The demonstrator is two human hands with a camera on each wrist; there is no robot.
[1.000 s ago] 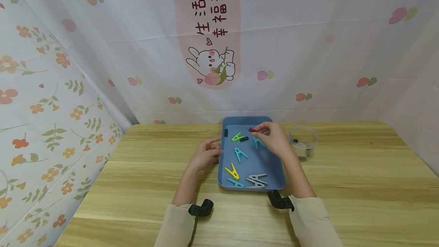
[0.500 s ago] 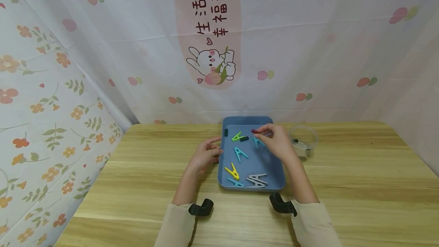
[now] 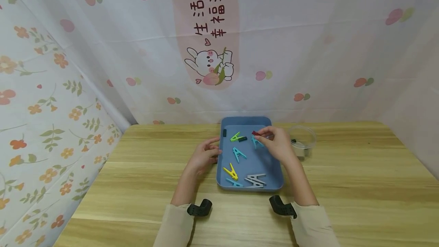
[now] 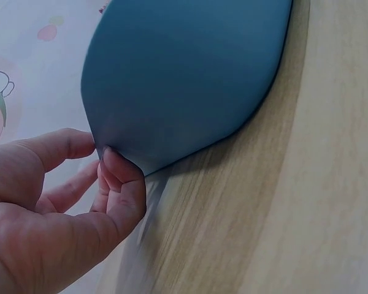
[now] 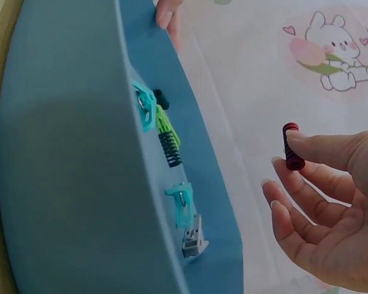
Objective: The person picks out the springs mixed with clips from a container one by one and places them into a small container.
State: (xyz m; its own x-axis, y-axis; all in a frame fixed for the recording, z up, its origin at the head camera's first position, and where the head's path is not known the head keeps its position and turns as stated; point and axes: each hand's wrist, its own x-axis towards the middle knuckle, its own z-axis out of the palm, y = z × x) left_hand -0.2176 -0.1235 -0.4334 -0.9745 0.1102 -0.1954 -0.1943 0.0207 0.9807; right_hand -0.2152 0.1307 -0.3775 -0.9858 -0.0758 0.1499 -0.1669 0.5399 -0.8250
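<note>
My right hand (image 3: 277, 142) pinches a small dark red coil (image 5: 292, 147) between thumb and forefinger, its other fingers loosely curled. In the head view the coil hangs over the far right part of a blue tray (image 3: 267, 170). My left hand (image 3: 204, 155) grips the tray's left rim, thumb and fingers meeting at the edge in the left wrist view. Inside the tray lie a lime green clothespin (image 3: 236, 137) with a dark green coil (image 3: 242, 139) beside it, turquoise clothespins (image 3: 239, 153), a yellow clothespin (image 3: 231, 171) and grey clothespins (image 3: 256, 179).
Just right of the tray stands a clear round tub (image 3: 303, 140) with dark pieces in it, partly behind my right hand. Another dark green piece (image 3: 224, 133) lies by the tray's far left wall. Behind the wooden table (image 3: 353, 186) hangs a printed curtain (image 3: 295, 48).
My right hand has drawn slightly right and toward me with the red coil, which has turned a little. My left hand stays at the tray's rim. The head view has shifted slightly.
</note>
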